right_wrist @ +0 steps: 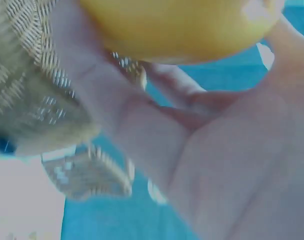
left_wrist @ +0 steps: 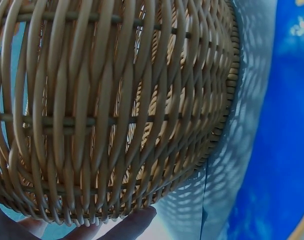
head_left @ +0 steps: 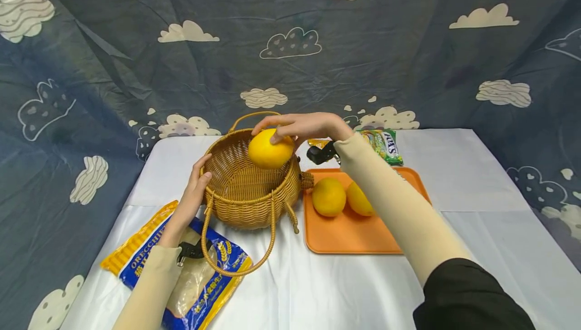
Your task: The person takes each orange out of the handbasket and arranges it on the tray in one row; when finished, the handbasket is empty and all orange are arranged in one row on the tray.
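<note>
My right hand holds an orange between thumb and fingers, above the right side of a round wicker basket. In the right wrist view the orange fills the upper part, with the fingers and palm below it. On the basket's left side, my left hand grips the rim. The left wrist view shows the woven wall close up, fingertips at its lower edge. From above, no item shows inside the basket. One looped handle hangs down at the front and another stands behind.
An orange tray to the right bears two more oranges, one partly hidden by the right forearm. Behind it lies a green snack packet. A blue and yellow orecchiette bag lies under the left forearm, on the white cloth.
</note>
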Demonstrator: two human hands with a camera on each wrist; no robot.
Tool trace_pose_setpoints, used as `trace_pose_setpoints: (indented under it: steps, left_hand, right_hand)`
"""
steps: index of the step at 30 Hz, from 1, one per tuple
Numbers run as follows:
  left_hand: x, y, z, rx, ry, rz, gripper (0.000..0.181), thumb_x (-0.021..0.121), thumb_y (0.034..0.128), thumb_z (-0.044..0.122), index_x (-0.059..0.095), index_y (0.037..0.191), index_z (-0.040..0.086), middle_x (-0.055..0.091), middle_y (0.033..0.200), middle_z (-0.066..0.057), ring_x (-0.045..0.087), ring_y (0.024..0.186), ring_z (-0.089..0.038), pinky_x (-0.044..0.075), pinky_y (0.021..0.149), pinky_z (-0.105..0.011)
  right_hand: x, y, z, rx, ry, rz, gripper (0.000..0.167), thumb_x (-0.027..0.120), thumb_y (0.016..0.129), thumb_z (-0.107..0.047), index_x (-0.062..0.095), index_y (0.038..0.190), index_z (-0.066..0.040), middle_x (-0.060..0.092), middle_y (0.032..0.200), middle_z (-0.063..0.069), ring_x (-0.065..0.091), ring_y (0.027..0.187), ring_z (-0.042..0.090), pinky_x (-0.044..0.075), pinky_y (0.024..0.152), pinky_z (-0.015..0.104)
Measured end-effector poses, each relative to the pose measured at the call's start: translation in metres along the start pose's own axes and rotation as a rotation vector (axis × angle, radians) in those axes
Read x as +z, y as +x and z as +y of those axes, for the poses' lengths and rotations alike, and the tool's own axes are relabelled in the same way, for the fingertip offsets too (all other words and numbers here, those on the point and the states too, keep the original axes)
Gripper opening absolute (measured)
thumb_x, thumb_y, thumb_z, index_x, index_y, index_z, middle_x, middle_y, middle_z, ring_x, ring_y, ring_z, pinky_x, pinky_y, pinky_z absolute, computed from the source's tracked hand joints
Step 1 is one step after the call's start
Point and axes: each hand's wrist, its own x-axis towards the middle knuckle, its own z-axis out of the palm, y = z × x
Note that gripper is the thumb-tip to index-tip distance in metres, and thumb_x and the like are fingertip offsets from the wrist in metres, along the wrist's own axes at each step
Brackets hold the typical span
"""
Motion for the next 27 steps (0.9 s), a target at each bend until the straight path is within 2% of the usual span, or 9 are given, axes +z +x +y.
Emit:
trace_pose_setpoints:
  steps: [4, 8, 14, 16, 19, 23, 27]
  left_hand:
    - [0.0, -0.001, 0.001, -0.009, -0.009, -0.004, 0.055, 0.03, 0.1021, 0.021, 0.013, 0.151, 0.004, 0.006, 0.154, -0.023, 0.018, 0.135, -0.047, 0.021, 0.101, -0.064]
    - [0.0, -0.001, -0.001, -0.015, -0.013, -0.006, 0.054, 0.029, 0.1021, 0.021, 0.013, 0.151, 0.005, 0.006, 0.154, -0.023, 0.017, 0.135, -0.048, 0.021, 0.101, -0.065]
    - [-0.003, 0.006, -0.024, -0.015, 0.01, -0.001, 0.056, 0.031, 0.1023, 0.026, 0.012, 0.153, 0.012, 0.005, 0.156, -0.019, 0.016, 0.136, -0.047, 0.018, 0.101, -0.066]
    - [-0.003, 0.009, -0.032, -0.011, 0.017, 0.002, 0.056, 0.031, 0.1025, 0.028, 0.012, 0.154, 0.016, 0.005, 0.156, -0.017, 0.016, 0.136, -0.045, 0.018, 0.101, -0.066]
    - [-0.003, 0.01, -0.037, -0.005, 0.018, 0.0, 0.056, 0.031, 0.1028, 0.03, 0.012, 0.154, 0.019, 0.005, 0.157, -0.015, 0.017, 0.136, -0.044, 0.02, 0.101, -0.066]
    - [-0.003, 0.01, -0.034, -0.01, 0.016, -0.004, 0.056, 0.031, 0.1026, 0.031, 0.012, 0.154, 0.018, 0.005, 0.157, -0.015, 0.016, 0.136, -0.043, 0.02, 0.1, -0.066]
    - [-0.001, 0.005, -0.014, -0.017, 0.023, -0.011, 0.057, 0.03, 0.1022, 0.026, 0.01, 0.153, 0.011, 0.004, 0.156, -0.019, 0.013, 0.137, -0.046, 0.017, 0.101, -0.068]
  right_hand:
    - [-0.006, -0.033, 0.013, -0.065, 0.068, 0.104, 0.047, 0.047, 0.097, -0.021, 0.037, 0.143, -0.018, 0.037, 0.137, 0.013, 0.051, 0.105, 0.033, 0.046, 0.086, 0.05]
    - [-0.009, -0.068, 0.034, -0.066, 0.125, 0.229, 0.046, 0.047, 0.096, -0.017, 0.034, 0.14, -0.018, 0.035, 0.136, 0.016, 0.051, 0.103, 0.035, 0.045, 0.086, 0.051]
    - [-0.004, -0.121, 0.075, -0.008, 0.194, 0.398, 0.049, 0.047, 0.095, -0.012, 0.031, 0.14, -0.019, 0.028, 0.14, 0.017, 0.048, 0.108, 0.035, 0.042, 0.091, 0.047]
    - [-0.001, -0.139, 0.09, 0.015, 0.183, 0.438, 0.052, 0.047, 0.095, -0.012, 0.03, 0.143, -0.021, 0.022, 0.144, 0.014, 0.045, 0.112, 0.035, 0.042, 0.092, 0.047]
    - [0.008, -0.165, 0.11, 0.055, 0.158, 0.488, 0.057, 0.047, 0.096, -0.012, 0.026, 0.147, -0.022, 0.014, 0.149, 0.012, 0.041, 0.116, 0.036, 0.041, 0.093, 0.049]
    - [0.024, -0.192, 0.132, 0.155, 0.133, 0.567, 0.06, 0.05, 0.094, -0.015, 0.022, 0.147, -0.021, 0.018, 0.149, 0.014, 0.039, 0.118, 0.039, 0.038, 0.095, 0.053]
    - [0.04, -0.213, 0.151, 0.244, 0.117, 0.642, 0.064, 0.054, 0.094, -0.019, 0.017, 0.146, -0.018, 0.022, 0.144, 0.022, 0.034, 0.121, 0.043, 0.032, 0.097, 0.062]
